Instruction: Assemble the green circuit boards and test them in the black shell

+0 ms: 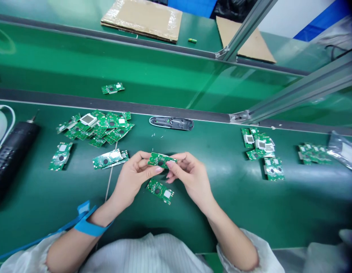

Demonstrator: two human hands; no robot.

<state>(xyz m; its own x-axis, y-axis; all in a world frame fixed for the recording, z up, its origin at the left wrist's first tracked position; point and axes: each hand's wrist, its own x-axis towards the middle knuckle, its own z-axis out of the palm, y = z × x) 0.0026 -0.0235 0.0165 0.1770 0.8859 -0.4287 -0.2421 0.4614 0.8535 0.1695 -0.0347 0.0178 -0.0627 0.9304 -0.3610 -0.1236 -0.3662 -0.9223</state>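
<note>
Has a circuit board [156, 157] pinched at opposite ends by left hand [132, 173] and right hand [194, 178], at twelve o'clock from a loose board [159, 190], and could drop it onto that one through too light a fingertip hold, perhaps scratching both.

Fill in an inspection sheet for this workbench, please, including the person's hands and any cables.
Surface: green tabletop, pale scraps near a dark casing.
Work items: held circuit board; loose board just below it; board pile at left; board cluster at right.
Clutter: black cylindrical device far left; silvery bag far right.
Hands: left hand and right hand both pinch the held circuit board.
Cables: white cable at left; blue cord by the blue wristband.
Surroundings: metal frame; cardboard beyond.
</note>
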